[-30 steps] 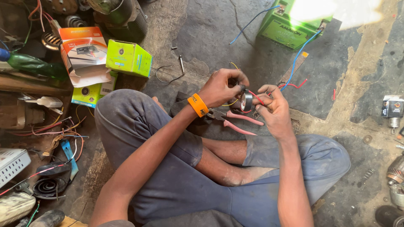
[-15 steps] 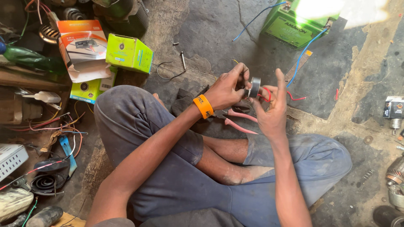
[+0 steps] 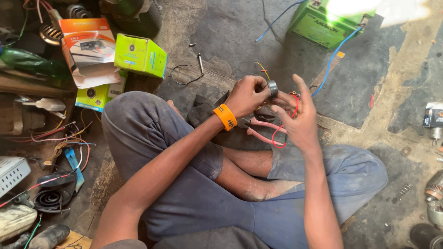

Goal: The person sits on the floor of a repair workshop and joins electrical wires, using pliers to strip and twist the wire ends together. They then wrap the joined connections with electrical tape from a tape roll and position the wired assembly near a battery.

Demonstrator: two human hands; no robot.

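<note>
left hand (image 3: 247, 94) is curled tight, fingertips pinching a small dark round roll, likely tape (image 3: 272, 87), held above the lap. right hand (image 3: 297, 117) is half open, fingers spread and bent, just beside the roll; can't tell if it touches it. a thin red wire (image 3: 282, 133) loops across the right palm and hangs under it. orange wristband (image 3: 225, 116) sits on the left wrist.

directly under both hands: pink-handled pliers (image 3: 264, 130) lying on the floor by the crossed legs, on a dark rag (image 3: 203, 108).

surface is bare, cracked, dusty concrete floor (image 3: 230, 32), stained dark in patches. person sits cross-legged on it in grey-blue trousers.

beyond the hands, up and to the right: a green box-shaped battery (image 3: 318, 25), partly washed out by glare, with a blue wire (image 3: 334, 57) running from it toward the hands. left of the grip: a lime green cardboard box (image 3: 140, 55), an orange and white carton (image 3: 87, 46), well apart. further left, a tangle of loose wires (image 3: 60, 138) and a black ribbed rubber part (image 3: 53, 196). far right edge: small metal parts (image 3: 434, 193), too blurred to identify.
</note>
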